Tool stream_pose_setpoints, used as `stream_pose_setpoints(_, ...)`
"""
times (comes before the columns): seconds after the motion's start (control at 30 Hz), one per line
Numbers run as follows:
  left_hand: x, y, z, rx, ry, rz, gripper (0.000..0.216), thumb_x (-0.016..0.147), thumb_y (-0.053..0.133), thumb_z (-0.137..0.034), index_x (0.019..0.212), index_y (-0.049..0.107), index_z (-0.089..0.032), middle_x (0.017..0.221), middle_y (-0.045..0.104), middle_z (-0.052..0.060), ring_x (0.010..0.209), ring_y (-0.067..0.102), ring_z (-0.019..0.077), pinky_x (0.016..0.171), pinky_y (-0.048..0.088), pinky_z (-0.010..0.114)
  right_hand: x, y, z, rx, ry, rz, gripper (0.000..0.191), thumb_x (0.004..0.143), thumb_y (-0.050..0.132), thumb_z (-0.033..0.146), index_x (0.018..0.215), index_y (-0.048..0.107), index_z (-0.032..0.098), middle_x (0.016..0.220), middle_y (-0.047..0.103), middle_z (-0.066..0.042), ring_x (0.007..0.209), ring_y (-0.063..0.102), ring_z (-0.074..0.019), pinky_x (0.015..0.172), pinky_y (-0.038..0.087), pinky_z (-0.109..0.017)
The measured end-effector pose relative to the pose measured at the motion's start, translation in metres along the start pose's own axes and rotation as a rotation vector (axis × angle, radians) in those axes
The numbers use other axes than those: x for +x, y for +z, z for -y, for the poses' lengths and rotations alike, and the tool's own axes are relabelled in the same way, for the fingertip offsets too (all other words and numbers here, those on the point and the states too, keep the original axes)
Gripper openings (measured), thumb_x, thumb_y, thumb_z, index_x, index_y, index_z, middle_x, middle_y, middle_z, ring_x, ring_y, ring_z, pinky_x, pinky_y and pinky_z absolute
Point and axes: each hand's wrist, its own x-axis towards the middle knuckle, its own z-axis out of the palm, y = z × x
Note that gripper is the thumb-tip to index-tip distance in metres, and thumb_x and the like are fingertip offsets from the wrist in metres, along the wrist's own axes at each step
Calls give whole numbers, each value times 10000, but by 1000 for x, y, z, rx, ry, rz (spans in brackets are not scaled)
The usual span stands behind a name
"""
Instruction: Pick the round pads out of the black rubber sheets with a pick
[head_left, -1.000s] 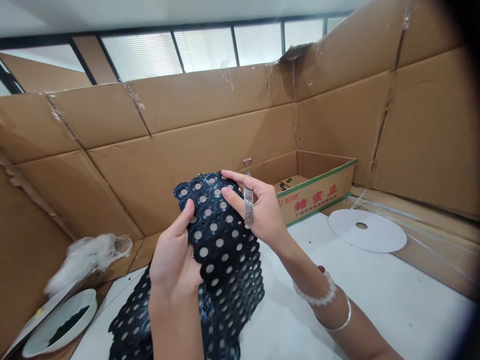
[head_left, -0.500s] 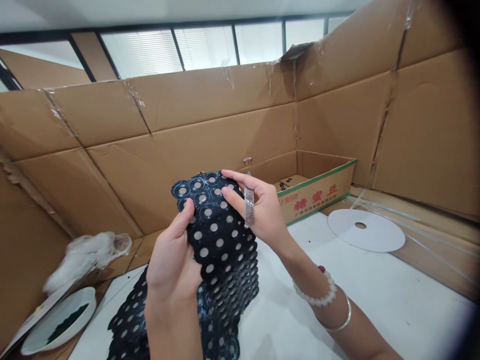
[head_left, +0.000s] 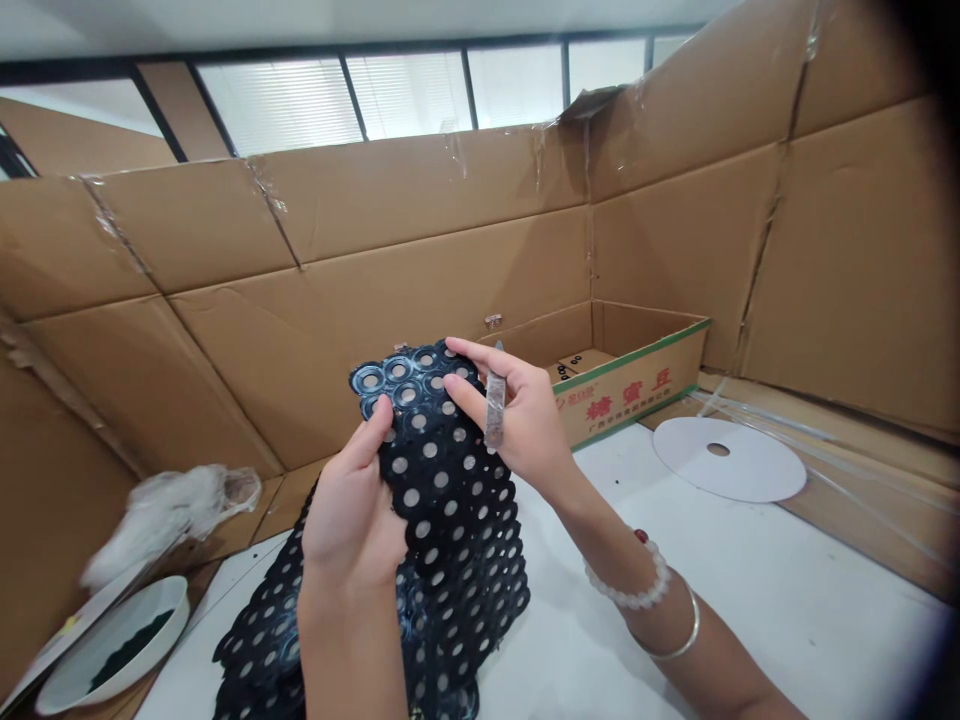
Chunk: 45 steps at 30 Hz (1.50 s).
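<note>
A limp black sheet of joined rubber rings [head_left: 442, 480], full of round holes, hangs between my hands and drapes down onto the white table. My left hand [head_left: 356, 510] grips its left edge, thumb lying on the front face and fingers hidden behind. At the upper right corner, my right hand [head_left: 525, 410] pinches the sheet between thumb and fingers. Tucked in that same hand is a short grey tool wrapped in clear tape [head_left: 495, 405], its pointed tip facing up; its exact kind cannot be made out.
An open cardboard box [head_left: 630, 385] with several small black rings inside stands at the back right. Beside it lies a white disc [head_left: 729, 460] with a centre hole. A white bowl [head_left: 176, 610] holding black pieces and a plastic bag [head_left: 176, 515] are at left. Cardboard walls [head_left: 420, 270] enclose the table.
The sheet and both hands have shifted very slightly, the left hand a little to the right. The sheet's hanging part has swung a little to the right. Both grips stay the same.
</note>
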Motion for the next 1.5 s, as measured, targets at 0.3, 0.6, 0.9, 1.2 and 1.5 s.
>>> stream_pose_setpoints(0.3, 3, -3, -4, -18, -37, -103, 554, 1034, 185, -364, 1437, 512, -168, 1188, 742, 112, 1169, 660, 265, 1085, 445, 434, 9, -10, -2, 157, 1, -13, 510, 789, 739, 307, 1257, 647, 126, 1247, 697, -115, 1183, 656, -232, 1026, 535, -350)
stream_pose_setpoints(0.6, 2, -4, -8, 16, 1, -113, 572, 1034, 138, -319, 1449, 495, -156, 1173, 748, 119, 1146, 673, 258, 1061, 467, 423, 19, -32, -8, 72, -32, 62, 383, 983, 462, 487, 1179, 655, 220, 769, 750, -34, 742, 734, -169, 802, 566, -342)
stream_pose_setpoints(0.9, 0, -1, -7, -5, -49, -135, 607, 1031, 100, -365, 1464, 478, -169, 1197, 739, 116, 1188, 649, 253, 1082, 439, 411, 19, -25, -8, 5, 8, 341, 508, 903, 531, 618, 637, 565, 187, 624, 472, 35, 584, 409, -97, 572, 337, -259)
stream_pose_setpoints(1.2, 4, -6, -9, -40, -49, -9, 633, 1027, 58, -346, 1463, 477, -161, 1203, 735, 127, 1197, 643, 254, 1107, 405, 429, 15, -27, -3, 6, 17, 293, 353, 862, 628, 545, 932, 767, 229, 750, 672, -3, 765, 606, -173, 746, 459, -308)
stream_pose_setpoints(1.5, 7, -9, -10, -18, -54, -17, 613, 1028, 87, -343, 1463, 474, -151, 1191, 739, 128, 1181, 652, 262, 1099, 418, 441, 13, -25, 1, -11, 19, 269, 416, 864, 612, 552, 1047, 765, 211, 840, 732, -38, 855, 659, -206, 831, 490, -366)
